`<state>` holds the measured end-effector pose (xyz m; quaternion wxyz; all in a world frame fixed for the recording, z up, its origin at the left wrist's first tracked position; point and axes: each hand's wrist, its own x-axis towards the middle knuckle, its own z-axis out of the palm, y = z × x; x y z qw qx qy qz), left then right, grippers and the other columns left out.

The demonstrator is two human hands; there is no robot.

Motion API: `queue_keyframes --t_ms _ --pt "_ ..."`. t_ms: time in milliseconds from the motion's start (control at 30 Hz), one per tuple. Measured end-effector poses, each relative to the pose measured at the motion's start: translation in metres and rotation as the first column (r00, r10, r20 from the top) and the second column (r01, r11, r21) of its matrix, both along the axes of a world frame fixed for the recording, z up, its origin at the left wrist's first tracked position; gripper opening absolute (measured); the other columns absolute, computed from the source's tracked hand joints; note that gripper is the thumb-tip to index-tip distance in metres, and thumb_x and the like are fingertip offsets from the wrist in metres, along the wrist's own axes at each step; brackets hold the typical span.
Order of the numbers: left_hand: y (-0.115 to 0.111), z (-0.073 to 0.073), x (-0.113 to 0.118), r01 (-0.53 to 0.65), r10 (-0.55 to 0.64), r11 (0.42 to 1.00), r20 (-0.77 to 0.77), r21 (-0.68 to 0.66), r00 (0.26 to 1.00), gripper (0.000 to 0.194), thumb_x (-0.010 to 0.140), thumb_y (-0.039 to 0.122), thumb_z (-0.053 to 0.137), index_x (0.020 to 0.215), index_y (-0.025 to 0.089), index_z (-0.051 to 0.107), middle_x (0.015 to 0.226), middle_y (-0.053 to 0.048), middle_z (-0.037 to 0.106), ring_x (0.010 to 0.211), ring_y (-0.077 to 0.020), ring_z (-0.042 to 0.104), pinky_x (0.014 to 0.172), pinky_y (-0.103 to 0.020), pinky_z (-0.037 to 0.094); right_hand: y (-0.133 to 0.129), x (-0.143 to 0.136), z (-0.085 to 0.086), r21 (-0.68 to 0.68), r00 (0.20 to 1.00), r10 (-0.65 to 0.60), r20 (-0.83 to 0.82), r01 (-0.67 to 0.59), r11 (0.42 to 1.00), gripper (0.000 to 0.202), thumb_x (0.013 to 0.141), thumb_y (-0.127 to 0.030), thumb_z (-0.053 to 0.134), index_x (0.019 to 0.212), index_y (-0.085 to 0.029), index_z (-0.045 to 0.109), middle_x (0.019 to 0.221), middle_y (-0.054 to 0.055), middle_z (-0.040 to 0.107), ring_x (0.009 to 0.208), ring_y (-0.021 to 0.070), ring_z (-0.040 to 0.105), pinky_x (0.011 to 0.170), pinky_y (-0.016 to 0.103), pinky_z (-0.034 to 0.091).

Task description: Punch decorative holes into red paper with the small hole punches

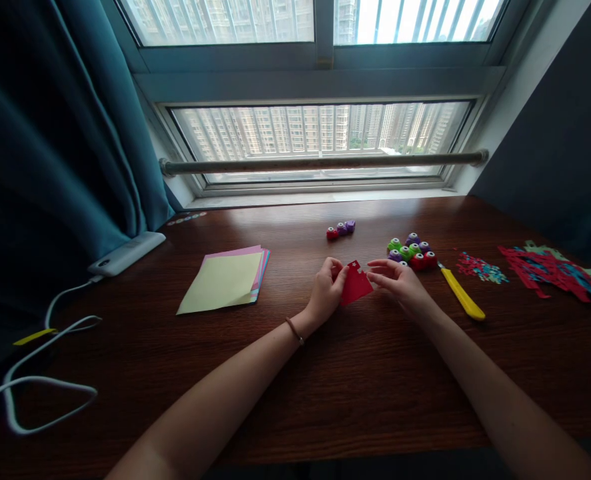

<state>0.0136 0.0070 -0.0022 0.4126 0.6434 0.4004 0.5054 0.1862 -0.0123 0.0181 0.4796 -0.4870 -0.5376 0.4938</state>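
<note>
A small red paper (356,287) with little cut-out shapes along its top edge is pinched between the thumb and fingers of my left hand (326,288). At the paper's right edge is my right hand (400,281), its thumb and fingertips close together; whether they hold a tiny piece cannot be made out. Beyond my right hand stands a cluster of small green, purple and red punches (414,249) with white round tops. Three more punches (341,229), one red and two purple, sit farther back.
Stacked coloured paper (220,283) lies left on the wooden table (275,373). On the right are a yellow-handled knife (463,293), small paper bits (481,268) and a heap of red strips (550,270). A white power strip (128,254) and cable (50,380) lie far left.
</note>
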Motion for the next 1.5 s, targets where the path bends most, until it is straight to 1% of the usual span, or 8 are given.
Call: queue_keyframes --t_ms 267,600,733,933,1233,1333,1400,1500 --pt "-0.001 0.002 0.000 0.059 -0.058 0.998 0.053 -0.016 0.997 0.020 0.084 0.035 0.048 0.080 0.016 0.041 0.067 0.002 0.048 0.058 -0.0083 0.045 0.050 -0.018 0.035 -0.002 -0.012 -0.008 -0.147 0.935 0.053 -0.352 -0.111 0.983 0.044 0.056 -0.024 0.077 0.094 -0.016 0.058 0.083 0.005 0.065 0.075 0.0157 0.061 0.069 0.026 0.048" --pt "-0.002 0.003 -0.001 0.064 -0.064 0.998 0.012 -0.017 0.998 0.021 0.084 0.036 0.047 0.079 0.016 0.041 0.066 0.002 0.048 0.056 -0.0081 0.045 0.049 -0.018 0.034 -0.004 -0.014 -0.003 -0.215 0.893 -0.020 -0.449 -0.086 0.973 0.037 0.057 -0.021 0.075 0.090 -0.015 0.058 0.083 0.004 0.064 0.076 0.0136 0.060 0.070 0.024 0.048" --pt "-0.003 0.005 0.000 0.063 -0.063 0.998 -0.016 -0.020 0.998 0.021 0.083 0.036 0.048 0.079 0.016 0.041 0.065 0.002 0.047 0.055 -0.0077 0.044 0.049 -0.018 0.033 -0.002 -0.012 -0.007 -0.175 0.928 -0.027 -0.372 -0.042 0.984 0.039 0.057 -0.022 0.075 0.090 -0.014 0.058 0.075 0.002 0.063 0.069 0.0127 0.059 0.067 0.024 0.047" --pt "-0.006 0.005 0.000 0.046 -0.038 0.997 -0.130 0.060 0.991 0.019 0.084 0.034 0.046 0.079 0.016 0.043 0.065 0.002 0.049 0.057 -0.0085 0.045 0.053 -0.019 0.034 0.002 -0.008 -0.012 -0.044 0.998 -0.042 -0.036 0.041 0.998 0.036 0.060 -0.023 0.070 0.091 -0.013 0.055 0.071 0.003 0.063 0.064 0.0146 0.059 0.063 0.028 0.048" --pt "-0.017 0.004 -0.001 0.105 0.001 0.957 -0.366 0.270 0.930 0.015 0.086 0.031 0.043 0.081 0.017 0.044 0.064 0.002 0.049 0.055 -0.0087 0.042 0.054 -0.021 0.031 -0.001 -0.010 -0.011 0.108 0.957 -0.175 0.232 0.153 0.982 0.025 0.065 -0.026 0.065 0.086 -0.015 0.057 0.074 0.005 0.064 0.071 0.0192 0.062 0.069 0.033 0.049" --pt "-0.017 0.007 0.001 0.085 -0.037 0.978 -0.240 0.193 0.970 0.018 0.084 0.034 0.046 0.079 0.017 0.044 0.064 0.002 0.048 0.055 -0.0084 0.041 0.053 -0.021 0.032 -0.003 -0.011 -0.006 0.067 0.980 -0.181 0.082 0.176 0.982 0.027 0.062 -0.026 0.068 0.084 -0.016 0.057 0.073 0.005 0.064 0.070 0.0184 0.061 0.069 0.031 0.048" --pt "-0.016 0.011 0.002 0.153 -0.154 0.988 -0.022 -0.012 0.988 0.023 0.080 0.038 0.051 0.081 0.017 0.043 0.066 0.001 0.050 0.056 -0.0088 0.044 0.053 -0.020 0.034 -0.005 -0.010 -0.001 -0.024 0.986 -0.104 -0.128 0.102 0.995 0.030 0.060 -0.025 0.072 0.084 -0.016 0.057 0.073 0.004 0.064 0.068 0.0162 0.060 0.067 0.029 0.048" --pt "-0.012 0.019 0.001 0.460 -0.327 0.822 0.382 -0.336 0.864 0.033 0.071 0.040 0.062 0.086 0.015 0.047 0.072 -0.002 0.054 0.062 -0.0116 0.052 0.058 -0.023 0.040 -0.009 -0.008 0.009 -0.133 0.932 0.090 -0.351 -0.145 0.980 0.033 0.058 -0.022 0.074 0.087 -0.016 0.059 0.074 0.002 0.063 0.066 0.0128 0.059 0.064 0.024 0.047"
